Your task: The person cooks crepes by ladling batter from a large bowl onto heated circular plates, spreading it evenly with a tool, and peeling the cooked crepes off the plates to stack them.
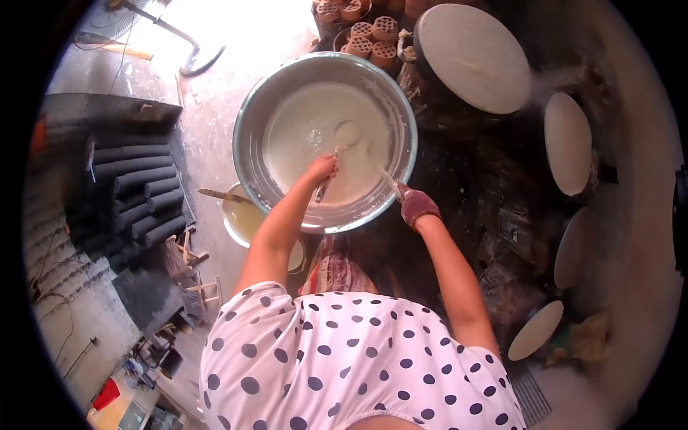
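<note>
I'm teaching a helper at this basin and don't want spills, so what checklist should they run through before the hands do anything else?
1. Left hand gripping the ladle: ok, fingers closed around its handle.
2. Ladle's bowl inside the rim of the large basin: ok.
3. Ladle lifted clear of the pale liquid: cannot tell from this angle.
4. Right hand on the pale stick: ok, it appears held near the basin's rim.
5. Both hands gloved, if wanted: not ok; the right wears a maroon glove, the left is bare.
6. Left arm clear of the smaller bowl: cannot tell; they overlap in view.
</note>
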`<state>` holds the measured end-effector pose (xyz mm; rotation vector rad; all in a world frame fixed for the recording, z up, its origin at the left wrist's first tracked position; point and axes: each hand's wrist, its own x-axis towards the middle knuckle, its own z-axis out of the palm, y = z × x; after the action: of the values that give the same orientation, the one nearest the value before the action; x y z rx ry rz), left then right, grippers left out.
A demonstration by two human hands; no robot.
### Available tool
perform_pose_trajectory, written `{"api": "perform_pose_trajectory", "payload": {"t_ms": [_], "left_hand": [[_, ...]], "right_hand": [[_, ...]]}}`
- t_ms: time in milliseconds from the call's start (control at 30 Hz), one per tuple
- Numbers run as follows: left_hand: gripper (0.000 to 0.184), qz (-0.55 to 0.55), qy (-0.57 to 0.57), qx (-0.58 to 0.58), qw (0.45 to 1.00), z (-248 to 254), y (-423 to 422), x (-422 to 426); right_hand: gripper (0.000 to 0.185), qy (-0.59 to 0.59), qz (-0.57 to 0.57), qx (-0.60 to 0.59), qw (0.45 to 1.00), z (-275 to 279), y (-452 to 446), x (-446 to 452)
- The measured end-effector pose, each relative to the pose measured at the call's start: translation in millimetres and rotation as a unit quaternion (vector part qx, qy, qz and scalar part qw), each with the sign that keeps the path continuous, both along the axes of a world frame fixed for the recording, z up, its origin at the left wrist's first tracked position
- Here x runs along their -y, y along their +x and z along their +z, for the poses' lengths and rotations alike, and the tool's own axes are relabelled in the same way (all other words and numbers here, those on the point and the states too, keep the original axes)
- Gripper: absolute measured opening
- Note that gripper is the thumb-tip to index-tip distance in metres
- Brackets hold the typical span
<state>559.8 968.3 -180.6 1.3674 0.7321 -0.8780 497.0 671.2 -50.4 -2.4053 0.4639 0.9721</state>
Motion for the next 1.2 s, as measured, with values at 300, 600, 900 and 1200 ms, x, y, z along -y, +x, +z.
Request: {"api": "perform_pose_trajectory", "payload": {"t_ms": [300,600,900,1200], "left_hand": [[0.018,-0.053,0.079,0.088,0.992,-43.7,-2.6,36.7],[0.020,0.228,-0.216,0.044,0.948,161.0,-6.2,46.1],[0.038,0.070,-0.168,0.335,0.925,430.1,-27.1,-21.5],[0.020,0.025,-0.332,0.124,0.935,393.7,0.4,-20.3]], "right_hand": [[0.031,0.113,-0.042,0.113,0.986,-64.2,-34.0,-5.6],[0.044,0.394,-0.308,-0.036,0.865,74.6,-57.2,-54.1],[0.035,0.442,-0.194,0.218,0.848,225.6,-33.4,-29.4],[0.039,0.008,0.061,0.516,0.854,182.3,-62.1,-19.6]]}}
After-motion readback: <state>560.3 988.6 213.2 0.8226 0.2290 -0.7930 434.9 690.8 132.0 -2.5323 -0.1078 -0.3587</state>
